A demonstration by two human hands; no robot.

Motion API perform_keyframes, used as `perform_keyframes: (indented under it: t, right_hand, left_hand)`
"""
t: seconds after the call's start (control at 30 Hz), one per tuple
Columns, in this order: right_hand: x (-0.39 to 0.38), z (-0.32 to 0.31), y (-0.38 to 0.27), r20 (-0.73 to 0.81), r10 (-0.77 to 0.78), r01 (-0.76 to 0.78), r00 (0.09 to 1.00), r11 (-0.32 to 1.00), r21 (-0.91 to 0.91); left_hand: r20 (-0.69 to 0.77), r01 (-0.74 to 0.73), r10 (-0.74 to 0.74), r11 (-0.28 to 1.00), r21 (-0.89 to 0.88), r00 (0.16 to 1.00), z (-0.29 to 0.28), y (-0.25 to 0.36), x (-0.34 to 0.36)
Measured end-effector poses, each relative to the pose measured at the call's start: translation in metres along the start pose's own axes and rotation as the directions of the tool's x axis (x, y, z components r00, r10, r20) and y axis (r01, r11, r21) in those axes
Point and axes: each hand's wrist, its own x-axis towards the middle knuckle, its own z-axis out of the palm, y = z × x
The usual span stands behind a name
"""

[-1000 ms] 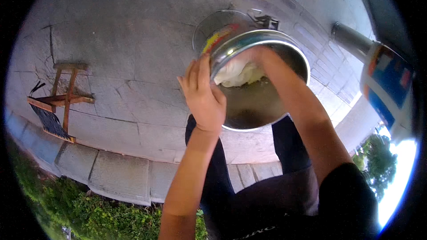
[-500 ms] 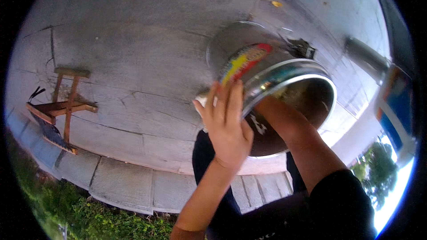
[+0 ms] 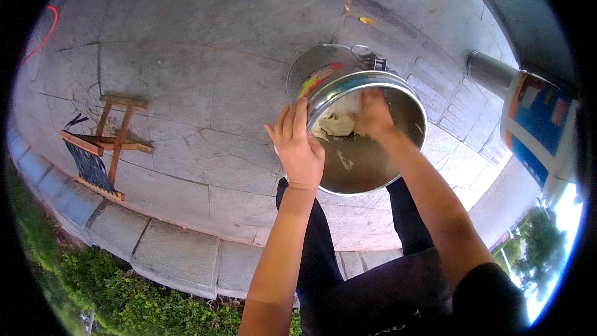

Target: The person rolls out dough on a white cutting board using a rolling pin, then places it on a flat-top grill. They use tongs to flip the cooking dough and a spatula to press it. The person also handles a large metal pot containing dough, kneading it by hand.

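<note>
A round steel pot [image 3: 354,183] with a shiny rim and a red and yellow label on its side tilts with its mouth toward me. Pale, dough-like stuff [image 3: 337,126] clings to its inner wall, with a few smears lower down. My left hand [image 3: 296,149] grips the pot's left rim, fingers laid along the outside. Inside the mouth, beside the pale lump, is my right hand [image 3: 374,115]; motion blurs its fingers, so whether they pinch anything cannot be made out.
A small wooden folding stool [image 3: 112,143] lies tipped over at left on the paving. To the right stand a grey pipe [image 3: 491,74] and a large blue and white container [image 3: 541,127]. Stone edging [image 3: 177,255] borders green shrubs [image 3: 143,302]. A red hose or cord [image 3: 51,31] curves at far left.
The pot's mouth has turned more toward me, showing the pale lump. My right hand has drawn up from deep inside the pot into sight. My left hand stays on the rim.
</note>
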Motion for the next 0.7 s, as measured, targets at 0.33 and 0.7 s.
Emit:
perform_keyframes:
  t: [0.33,0.7]
  right_hand:
    - [0.111,-0.001,0.036,0.425,0.009,-0.109,0.905,0.971,0.214]
    - [-0.061,-0.001,-0.076,0.526,0.249,-0.407,0.813,0.890,0.208]
  left_hand:
    - [0.010,-0.026,0.027,0.997,-0.074,1.000,-0.001,0.007,0.011]
    - [0.019,-0.006,0.006,1.000,0.021,1.000,0.003,-0.003,0.003]
